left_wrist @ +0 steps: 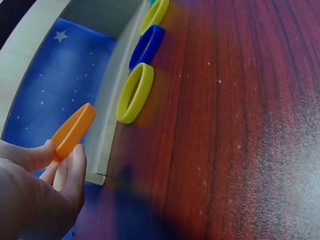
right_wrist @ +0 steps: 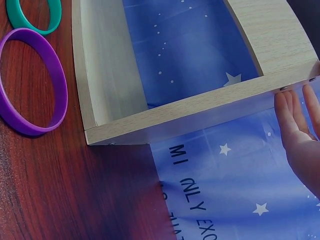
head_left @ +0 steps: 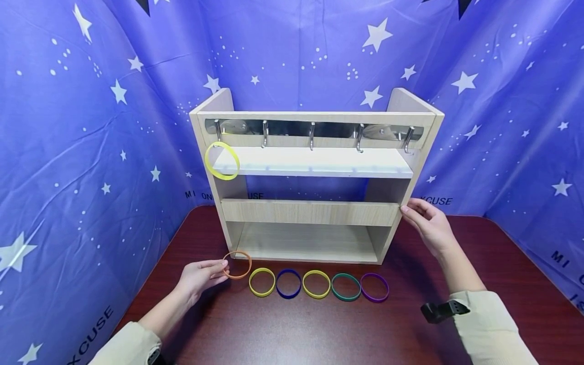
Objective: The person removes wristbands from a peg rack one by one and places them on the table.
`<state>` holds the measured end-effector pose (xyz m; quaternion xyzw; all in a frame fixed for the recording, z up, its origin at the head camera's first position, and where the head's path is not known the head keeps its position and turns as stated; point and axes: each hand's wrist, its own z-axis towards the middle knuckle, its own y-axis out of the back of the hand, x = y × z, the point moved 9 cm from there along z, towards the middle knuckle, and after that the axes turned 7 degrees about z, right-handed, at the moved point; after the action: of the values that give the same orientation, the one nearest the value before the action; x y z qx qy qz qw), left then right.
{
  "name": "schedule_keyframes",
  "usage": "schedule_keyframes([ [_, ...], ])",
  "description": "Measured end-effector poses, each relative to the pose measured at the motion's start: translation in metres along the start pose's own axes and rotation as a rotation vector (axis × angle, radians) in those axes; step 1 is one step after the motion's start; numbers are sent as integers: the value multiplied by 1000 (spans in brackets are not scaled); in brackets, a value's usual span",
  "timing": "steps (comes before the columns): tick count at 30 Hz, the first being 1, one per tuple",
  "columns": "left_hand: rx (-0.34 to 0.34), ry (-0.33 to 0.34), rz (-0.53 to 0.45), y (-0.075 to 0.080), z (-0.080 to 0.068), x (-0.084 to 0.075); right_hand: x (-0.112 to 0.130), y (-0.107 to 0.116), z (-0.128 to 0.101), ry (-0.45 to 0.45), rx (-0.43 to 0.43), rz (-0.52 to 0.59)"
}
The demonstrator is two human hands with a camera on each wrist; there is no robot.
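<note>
My left hand (head_left: pixel 201 279) pinches an orange silicone wristband (left_wrist: pixel 75 131) between thumb and fingers, raised near the shelf's lower left corner. My right hand (head_left: pixel 430 223) touches the right side panel of the wooden shelf (head_left: pixel 310 213), its fingers fairly straight against the outer face in the right wrist view. A yellow wristband (head_left: pixel 208 163) hangs from the leftmost metal hook (head_left: pixel 218 131). In front of the shelf lies a row of wristbands: yellow (head_left: pixel 251 288), dark blue (head_left: pixel 289 296), another yellow (head_left: pixel 316 295), green (head_left: pixel 345 298) and purple (right_wrist: pixel 61 95).
Several hooks line a metal strip (head_left: pixel 333 129) across the shelf's top front; the others bear no bands. The dark red wooden table (head_left: pixel 296 334) carries the shelf. Blue star-patterned cloth (head_left: pixel 292 61) hangs behind and at both sides.
</note>
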<state>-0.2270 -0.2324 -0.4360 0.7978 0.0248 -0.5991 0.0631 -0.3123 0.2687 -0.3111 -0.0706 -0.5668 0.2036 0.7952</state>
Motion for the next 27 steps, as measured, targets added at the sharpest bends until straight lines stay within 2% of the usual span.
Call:
schedule_keyframes([
  [12,18,36,-19,1,3,14,0,1,0,-1,-14,4],
  [21,24,61,-6,-2,2,26,1,-1,0,-12,-23,-22],
  [27,28,101,24,-3,0,34,1,-1,0,-15,-17,-21],
])
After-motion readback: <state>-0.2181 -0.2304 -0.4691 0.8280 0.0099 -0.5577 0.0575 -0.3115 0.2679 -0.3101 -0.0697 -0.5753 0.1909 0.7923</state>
